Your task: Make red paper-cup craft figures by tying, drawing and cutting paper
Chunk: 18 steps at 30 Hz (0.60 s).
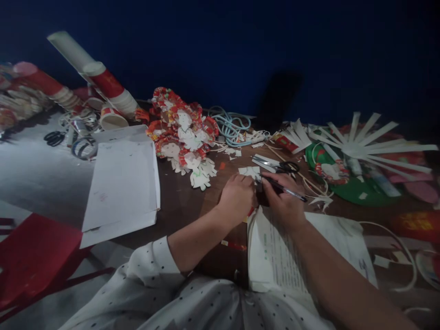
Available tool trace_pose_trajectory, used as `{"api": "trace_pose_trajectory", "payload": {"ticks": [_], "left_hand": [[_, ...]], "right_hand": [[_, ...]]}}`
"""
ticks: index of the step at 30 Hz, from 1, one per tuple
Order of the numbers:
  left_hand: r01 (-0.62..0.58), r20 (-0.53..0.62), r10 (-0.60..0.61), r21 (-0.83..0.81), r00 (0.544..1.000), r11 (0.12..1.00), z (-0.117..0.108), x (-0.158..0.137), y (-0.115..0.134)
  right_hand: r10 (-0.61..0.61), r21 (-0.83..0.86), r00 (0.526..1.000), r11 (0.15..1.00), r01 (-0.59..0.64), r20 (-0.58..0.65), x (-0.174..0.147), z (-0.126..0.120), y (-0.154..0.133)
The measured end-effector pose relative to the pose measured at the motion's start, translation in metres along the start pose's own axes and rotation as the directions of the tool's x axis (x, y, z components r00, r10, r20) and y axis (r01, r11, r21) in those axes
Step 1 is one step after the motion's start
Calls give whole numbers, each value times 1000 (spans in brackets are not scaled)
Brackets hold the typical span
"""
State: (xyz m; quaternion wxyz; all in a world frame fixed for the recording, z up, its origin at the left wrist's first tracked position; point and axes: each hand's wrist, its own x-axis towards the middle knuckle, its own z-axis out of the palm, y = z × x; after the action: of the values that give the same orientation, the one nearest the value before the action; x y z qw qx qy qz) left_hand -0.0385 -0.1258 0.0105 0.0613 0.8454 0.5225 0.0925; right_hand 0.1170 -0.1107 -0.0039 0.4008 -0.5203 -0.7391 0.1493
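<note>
A small piece of white paper lies on the dark table in front of me. My left hand is closed, its curled fingers gripping the near edge of that paper. A pen with a dark barrel is held in my right hand, its tip end close to the paper. Just beyond my right hand lie scissors with black handles. An open book with printed pages sits beneath my right forearm.
Left of centre is a pile of red ring-shaped crafts with white paper figures. A white cardboard sheet lies left. Blue cord is behind. At right, white paper strips fan over a green disc. A red stool stands lower left.
</note>
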Motion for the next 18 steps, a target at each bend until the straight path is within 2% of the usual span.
{"api": "trace_pose_trajectory", "payload": {"ticks": [4, 18], "left_hand": [[11, 23, -11, -10, 1000, 1000, -3, 1, 1], [-22, 27, 22, -5, 999, 1000, -1, 2, -1]], "right_hand": [[34, -56, 999, 998, -34, 11, -3, 6, 3], [-9, -120, 998, 993, 16, 61, -1, 6, 2]]}}
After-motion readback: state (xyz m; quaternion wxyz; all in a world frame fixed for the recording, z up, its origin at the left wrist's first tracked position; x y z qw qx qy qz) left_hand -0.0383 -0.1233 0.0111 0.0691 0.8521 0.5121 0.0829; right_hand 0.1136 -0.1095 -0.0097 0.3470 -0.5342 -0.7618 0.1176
